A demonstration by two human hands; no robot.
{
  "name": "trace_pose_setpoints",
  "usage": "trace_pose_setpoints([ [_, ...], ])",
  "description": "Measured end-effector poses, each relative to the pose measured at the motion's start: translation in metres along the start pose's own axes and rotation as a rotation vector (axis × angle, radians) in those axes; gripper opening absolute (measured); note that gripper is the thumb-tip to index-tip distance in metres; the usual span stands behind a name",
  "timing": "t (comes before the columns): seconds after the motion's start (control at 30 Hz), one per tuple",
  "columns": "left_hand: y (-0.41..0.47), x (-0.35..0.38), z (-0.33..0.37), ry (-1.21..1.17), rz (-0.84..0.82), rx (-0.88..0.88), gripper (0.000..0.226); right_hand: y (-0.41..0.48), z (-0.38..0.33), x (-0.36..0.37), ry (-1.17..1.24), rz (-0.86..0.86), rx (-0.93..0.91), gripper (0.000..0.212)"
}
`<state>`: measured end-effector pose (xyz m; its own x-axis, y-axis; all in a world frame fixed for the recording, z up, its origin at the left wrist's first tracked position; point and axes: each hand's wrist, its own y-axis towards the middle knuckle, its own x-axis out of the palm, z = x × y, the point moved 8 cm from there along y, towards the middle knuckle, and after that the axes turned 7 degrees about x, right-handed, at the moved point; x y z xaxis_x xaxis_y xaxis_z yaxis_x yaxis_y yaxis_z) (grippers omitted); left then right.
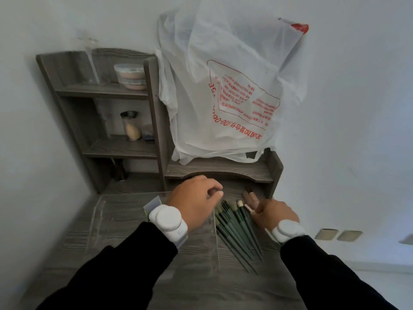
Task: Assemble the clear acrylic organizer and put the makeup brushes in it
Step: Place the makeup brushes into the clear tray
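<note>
The clear acrylic organizer (154,240) lies on the grey wood-grain desk, its see-through walls and dividers faint. My left hand (194,200) hovers over its far right part, fingers curled with thumb and forefinger tips together; nothing shows between them. A bundle of dark green makeup brushes (237,229) lies fanned just to the right of the organizer, bristle heads pointing away from me. My right hand (270,211) rests on the right side of the bundle, fingers stretched toward the brush heads and pinching a pale pink-handled brush (248,208).
A grey desk shelf (154,113) stands at the back with jars on its levels. A large white plastic bag with red print (230,90) sits on the low shelf top. White walls close in on the left and behind. Both wrists wear white bands.
</note>
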<state>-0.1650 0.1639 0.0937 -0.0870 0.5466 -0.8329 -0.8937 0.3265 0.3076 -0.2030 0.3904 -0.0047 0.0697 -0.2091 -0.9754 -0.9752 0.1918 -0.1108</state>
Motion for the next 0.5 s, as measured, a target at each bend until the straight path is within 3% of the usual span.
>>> trace_pose_setpoints([
  [0.07,-0.005,0.008,0.007,-0.016,-0.014,-0.001,0.025,-0.002,-0.004,0.007,-0.059,-0.021,-0.031,0.051],
  [0.17,-0.009,0.018,0.013,-0.007,-0.016,-0.041,0.025,-0.005,0.006,0.011,0.015,-0.015,0.063,0.046],
  [0.3,-0.012,0.034,0.007,-0.173,-0.017,-0.193,0.024,-0.029,0.011,-0.014,0.48,0.144,0.14,0.037],
  [0.4,-0.012,0.054,0.007,-0.502,-0.024,-0.338,0.03,-0.06,-0.013,-0.034,0.825,0.2,0.051,0.022],
  [0.5,-0.014,0.074,0.019,-0.95,-0.013,-0.477,0.02,-0.081,-0.038,-0.046,0.945,0.175,-0.072,0.003],
])
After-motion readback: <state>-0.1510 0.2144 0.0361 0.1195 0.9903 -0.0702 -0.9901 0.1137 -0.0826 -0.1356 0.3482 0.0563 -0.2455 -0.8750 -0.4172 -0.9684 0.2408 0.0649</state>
